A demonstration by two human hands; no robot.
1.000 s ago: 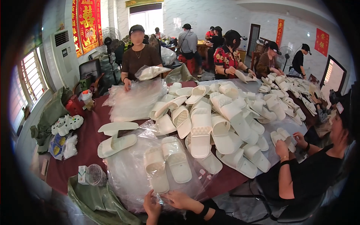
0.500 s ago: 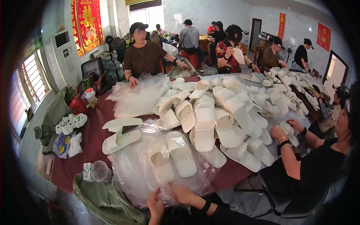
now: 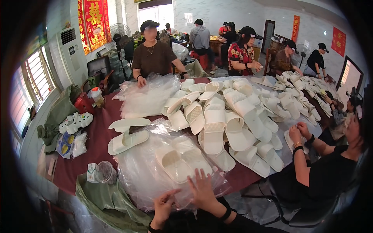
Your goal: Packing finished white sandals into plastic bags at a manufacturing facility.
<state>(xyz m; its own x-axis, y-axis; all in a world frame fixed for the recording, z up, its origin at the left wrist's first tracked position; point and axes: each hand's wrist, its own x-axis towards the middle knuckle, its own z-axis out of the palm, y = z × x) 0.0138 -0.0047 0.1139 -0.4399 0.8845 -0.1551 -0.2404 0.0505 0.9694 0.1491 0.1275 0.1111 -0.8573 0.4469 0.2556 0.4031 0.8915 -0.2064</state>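
Observation:
A pair of white slippers (image 3: 173, 165) lies side by side inside a clear plastic bag, on top of a stack of similar clear bags (image 3: 136, 176) at the table's near edge. My right hand (image 3: 203, 191) is open with fingers spread, its fingertips at the toe end of the right slipper, on the film. At the bag's near edge, my left hand (image 3: 164, 205) points its forefinger to the right; its other fingers are partly bent and I see nothing held in it. Just beyond the stack's left side lie two loose slippers (image 3: 130, 141).
A big heap of white slippers (image 3: 233, 116) covers the table's middle and right. A box (image 3: 92, 173), a round tub (image 3: 105, 172) and a green cloth (image 3: 105, 202) are at left. Opposite, a person touches more bags (image 3: 145, 97); another at right handles a slipper (image 3: 288, 140).
My right hand has moved forward and opened over the slippers' toe end. My left hand has turned, its forefinger now pointing right. The bagged slippers have shifted slightly; the view has shifted a little.

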